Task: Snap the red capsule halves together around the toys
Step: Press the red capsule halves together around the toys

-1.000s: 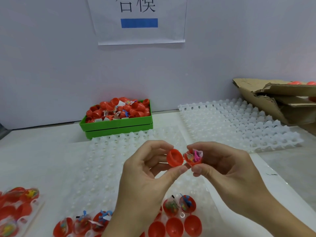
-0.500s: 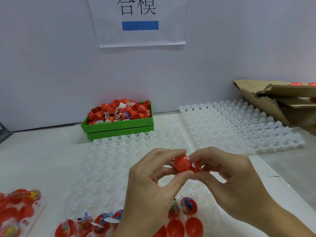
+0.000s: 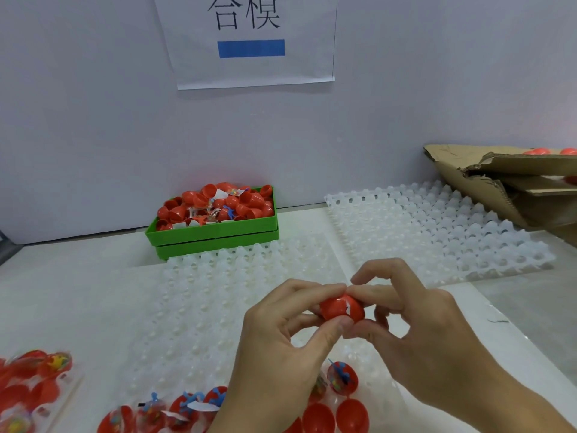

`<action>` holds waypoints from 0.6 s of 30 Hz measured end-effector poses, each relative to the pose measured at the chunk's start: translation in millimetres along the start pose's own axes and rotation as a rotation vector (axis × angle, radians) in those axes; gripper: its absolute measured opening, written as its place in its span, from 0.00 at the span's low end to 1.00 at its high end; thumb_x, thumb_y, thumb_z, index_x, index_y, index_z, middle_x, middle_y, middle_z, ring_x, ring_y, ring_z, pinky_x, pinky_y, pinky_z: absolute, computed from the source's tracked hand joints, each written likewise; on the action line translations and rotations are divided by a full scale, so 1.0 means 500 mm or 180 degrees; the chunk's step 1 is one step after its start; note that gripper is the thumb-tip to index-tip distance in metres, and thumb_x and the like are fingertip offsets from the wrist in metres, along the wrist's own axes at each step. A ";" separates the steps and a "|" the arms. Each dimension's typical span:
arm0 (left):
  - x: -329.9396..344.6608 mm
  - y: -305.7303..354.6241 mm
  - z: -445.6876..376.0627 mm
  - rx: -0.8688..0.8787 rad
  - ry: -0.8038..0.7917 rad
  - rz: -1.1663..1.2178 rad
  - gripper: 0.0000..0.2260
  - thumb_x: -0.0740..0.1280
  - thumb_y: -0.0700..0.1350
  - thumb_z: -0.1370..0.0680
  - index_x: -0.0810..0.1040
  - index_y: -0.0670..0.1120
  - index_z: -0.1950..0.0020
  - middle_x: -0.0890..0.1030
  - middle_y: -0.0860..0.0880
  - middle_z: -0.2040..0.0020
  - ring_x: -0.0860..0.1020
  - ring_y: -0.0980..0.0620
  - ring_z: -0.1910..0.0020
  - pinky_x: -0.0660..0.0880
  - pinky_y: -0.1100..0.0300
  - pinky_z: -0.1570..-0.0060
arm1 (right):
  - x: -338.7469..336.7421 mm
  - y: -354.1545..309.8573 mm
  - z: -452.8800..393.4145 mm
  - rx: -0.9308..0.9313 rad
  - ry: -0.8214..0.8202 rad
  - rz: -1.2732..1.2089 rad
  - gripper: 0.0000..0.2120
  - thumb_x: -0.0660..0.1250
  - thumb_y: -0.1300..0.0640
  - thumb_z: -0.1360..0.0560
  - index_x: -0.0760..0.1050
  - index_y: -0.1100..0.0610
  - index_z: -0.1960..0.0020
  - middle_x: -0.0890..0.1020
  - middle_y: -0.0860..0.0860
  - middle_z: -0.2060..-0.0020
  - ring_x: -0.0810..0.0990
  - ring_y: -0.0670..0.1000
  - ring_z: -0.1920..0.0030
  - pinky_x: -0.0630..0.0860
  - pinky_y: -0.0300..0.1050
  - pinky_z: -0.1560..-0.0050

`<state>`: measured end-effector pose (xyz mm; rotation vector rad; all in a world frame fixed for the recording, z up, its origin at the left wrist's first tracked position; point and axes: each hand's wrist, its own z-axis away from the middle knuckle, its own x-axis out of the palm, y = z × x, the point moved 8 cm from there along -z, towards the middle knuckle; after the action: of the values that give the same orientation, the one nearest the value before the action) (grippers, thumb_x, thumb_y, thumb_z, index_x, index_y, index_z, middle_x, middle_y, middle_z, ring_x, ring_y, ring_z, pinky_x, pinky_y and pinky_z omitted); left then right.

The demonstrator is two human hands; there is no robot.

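A red capsule (image 3: pixel 341 309) sits between both hands above the near white tray (image 3: pixel 224 307), its two halves pushed together with a sliver of white wrapper showing at the seam. My left hand (image 3: pixel 281 348) pinches its left half with thumb and fingers. My right hand (image 3: pixel 415 335) pinches the right half. Open red halves with toys (image 3: pixel 342 377) and empty red halves (image 3: pixel 352 415) stand in the tray's front rows, partly hidden by my wrists.
A green bin (image 3: pixel 215 234) piled with red halves and toy packets stands at the back by the wall. A second white tray (image 3: pixel 437 232) lies at the right, a cardboard box (image 3: pixel 512 185) behind it. More filled halves (image 3: pixel 34 379) lie at the left edge.
The two separate halves, the right one holding the toy, have been brought together into one capsule. Both hands have closed in on it and dropped slightly.
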<state>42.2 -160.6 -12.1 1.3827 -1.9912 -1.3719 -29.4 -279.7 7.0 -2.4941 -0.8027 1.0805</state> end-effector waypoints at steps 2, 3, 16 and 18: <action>0.000 -0.001 0.000 -0.0048 -0.0045 0.0081 0.13 0.75 0.43 0.30 0.85 0.58 0.49 0.83 0.55 0.52 0.82 0.53 0.50 0.78 0.67 0.54 | 0.001 -0.002 -0.001 -0.0004 -0.0031 0.0033 0.25 0.76 0.57 0.32 0.64 0.46 0.43 0.82 0.34 0.54 0.74 0.46 0.70 0.73 0.31 0.67; 0.001 -0.002 0.000 -0.0070 -0.0059 0.0106 0.13 0.75 0.41 0.29 0.85 0.57 0.49 0.83 0.54 0.53 0.82 0.52 0.50 0.78 0.67 0.54 | 0.002 -0.001 -0.001 0.0003 -0.0058 0.0040 0.27 0.77 0.58 0.32 0.64 0.46 0.43 0.82 0.35 0.54 0.75 0.46 0.70 0.73 0.33 0.67; 0.000 -0.019 0.008 -0.0245 0.0266 -0.0096 0.09 0.71 0.45 0.32 0.80 0.57 0.55 0.82 0.56 0.58 0.82 0.54 0.52 0.78 0.69 0.56 | 0.011 -0.010 0.004 0.0061 -0.0092 0.0003 0.28 0.78 0.61 0.31 0.65 0.43 0.43 0.81 0.34 0.51 0.79 0.45 0.64 0.76 0.35 0.61; -0.003 -0.018 0.008 -0.0223 0.0289 -0.0089 0.09 0.71 0.44 0.32 0.80 0.57 0.55 0.83 0.56 0.58 0.82 0.54 0.51 0.79 0.69 0.56 | 0.007 -0.013 0.002 0.0011 -0.0040 0.0014 0.25 0.77 0.59 0.31 0.67 0.42 0.44 0.83 0.37 0.53 0.80 0.44 0.64 0.76 0.35 0.62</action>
<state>44.7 -158.0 -21.5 1.4204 -1.8552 -1.3527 -30.7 -272.4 7.3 -2.4899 -0.7985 1.0990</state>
